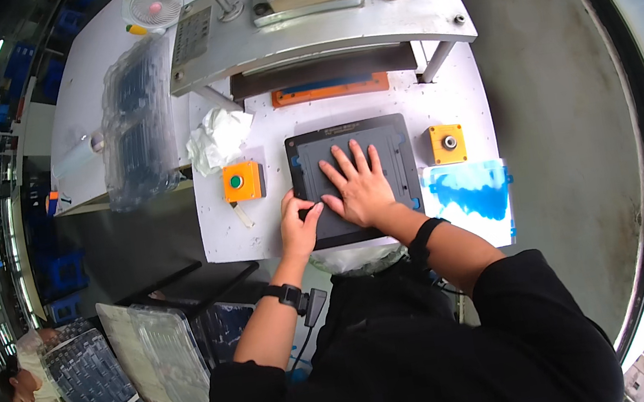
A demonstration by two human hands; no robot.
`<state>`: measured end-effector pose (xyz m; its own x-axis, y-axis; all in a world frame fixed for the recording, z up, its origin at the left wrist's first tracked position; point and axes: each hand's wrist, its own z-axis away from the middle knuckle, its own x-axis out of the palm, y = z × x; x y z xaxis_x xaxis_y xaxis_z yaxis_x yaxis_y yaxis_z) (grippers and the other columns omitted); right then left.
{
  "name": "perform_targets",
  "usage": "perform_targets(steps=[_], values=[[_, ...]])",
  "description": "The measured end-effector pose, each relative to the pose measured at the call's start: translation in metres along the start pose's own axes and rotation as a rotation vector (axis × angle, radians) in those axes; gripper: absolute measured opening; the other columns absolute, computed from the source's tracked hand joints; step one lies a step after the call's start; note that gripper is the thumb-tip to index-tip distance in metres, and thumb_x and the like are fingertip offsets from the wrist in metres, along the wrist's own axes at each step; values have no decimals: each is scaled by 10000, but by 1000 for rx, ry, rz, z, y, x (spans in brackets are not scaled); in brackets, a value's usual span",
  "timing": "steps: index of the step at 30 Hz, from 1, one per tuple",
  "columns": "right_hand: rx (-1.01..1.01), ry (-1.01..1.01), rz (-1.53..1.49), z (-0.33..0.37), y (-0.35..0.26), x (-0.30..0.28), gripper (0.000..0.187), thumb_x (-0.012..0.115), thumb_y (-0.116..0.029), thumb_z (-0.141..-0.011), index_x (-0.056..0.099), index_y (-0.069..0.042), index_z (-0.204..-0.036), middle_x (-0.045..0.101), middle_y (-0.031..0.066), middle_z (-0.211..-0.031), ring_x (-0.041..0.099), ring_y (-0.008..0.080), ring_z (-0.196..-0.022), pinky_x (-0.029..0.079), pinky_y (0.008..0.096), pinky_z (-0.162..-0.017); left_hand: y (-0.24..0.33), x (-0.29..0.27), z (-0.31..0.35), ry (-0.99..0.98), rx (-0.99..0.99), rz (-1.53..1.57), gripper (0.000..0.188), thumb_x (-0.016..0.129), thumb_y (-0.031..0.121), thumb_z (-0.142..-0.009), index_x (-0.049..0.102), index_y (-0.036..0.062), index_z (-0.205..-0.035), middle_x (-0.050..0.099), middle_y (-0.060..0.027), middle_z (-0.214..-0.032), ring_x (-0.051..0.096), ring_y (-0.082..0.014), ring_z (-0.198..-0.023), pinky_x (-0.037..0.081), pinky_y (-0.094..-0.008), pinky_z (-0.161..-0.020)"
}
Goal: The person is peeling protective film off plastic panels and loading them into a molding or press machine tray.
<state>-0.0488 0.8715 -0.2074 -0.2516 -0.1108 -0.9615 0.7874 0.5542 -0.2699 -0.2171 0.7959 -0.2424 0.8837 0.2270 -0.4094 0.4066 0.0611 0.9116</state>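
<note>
A flat dark grey panel [314, 173] lies in a black rectangular fixture plate [347, 127] on the white table, with small blue tabs showing at its sides. My right hand [363, 191] rests flat on the panel, fingers spread. At the plate's lower left edge my left hand [298, 225] is closed, with thumb and forefinger pinched near the panel's border. What lies between those fingertips is too small to make out. Beyond the plate, an orange block with a blue top [329, 90] sits under a metal press [323, 36].
Orange button boxes stand left [243, 181] and right [448, 144] of the plate. A blue-and-white sheet [468, 201] lies at the table's right edge. Crumpled white paper [220, 139], clear plastic trays [136, 120] and a fan [155, 6] are at the left. Another person [33, 373] is far left.
</note>
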Motion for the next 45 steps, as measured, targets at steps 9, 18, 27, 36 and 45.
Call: perform_targets(steps=[9,18,27,36,45], values=[[-200,-290,-61,15,-3,-65,954,603,-624,-773,267,-62,-1467,235,218,-1512,201,466,-1387,129,624,-1103,30,-12,-10,204,379,-554,220,745,117,-768,540,37,-761,583,-171,-1124,558,-310,-1046,451,-382,-856],[352,308,-1449,77,-16,-157,253,535,-158,-967,578,50,-1104,664,107,-985,653,186,-853,526,283,-742,165,-77,-14,-74,-104,813,393,682,111,-852,499,22,-1188,571,-90,-1129,564,-150,-997,459,-301,-875],[-128,177,-550,116,17,-233,554,728,-155,-761,540,-36,-1268,486,147,-1353,397,277,-1324,318,417,-1096,149,-75,3,-645,-762,938,343,603,109,-909,538,-34,-1213,633,-130,-1110,649,-212,-984,539,-336,-859],[637,675,-1083,179,92,-222,359,548,-65,-908,467,29,-1245,589,81,-1144,568,167,-988,429,315,-925,86,23,-150,-116,-831,1174,361,607,175,-919,457,-73,-1135,569,-213,-1057,592,-335,-1012,495,-449,-960],[859,852,-1112,268,103,-210,241,506,-63,-926,576,41,-1132,625,74,-1075,580,154,-985,409,285,-941,44,131,-246,211,-988,1128,195,464,150,-977,498,28,-1125,534,-123,-1084,565,-288,-1029,487,-452,-980]])
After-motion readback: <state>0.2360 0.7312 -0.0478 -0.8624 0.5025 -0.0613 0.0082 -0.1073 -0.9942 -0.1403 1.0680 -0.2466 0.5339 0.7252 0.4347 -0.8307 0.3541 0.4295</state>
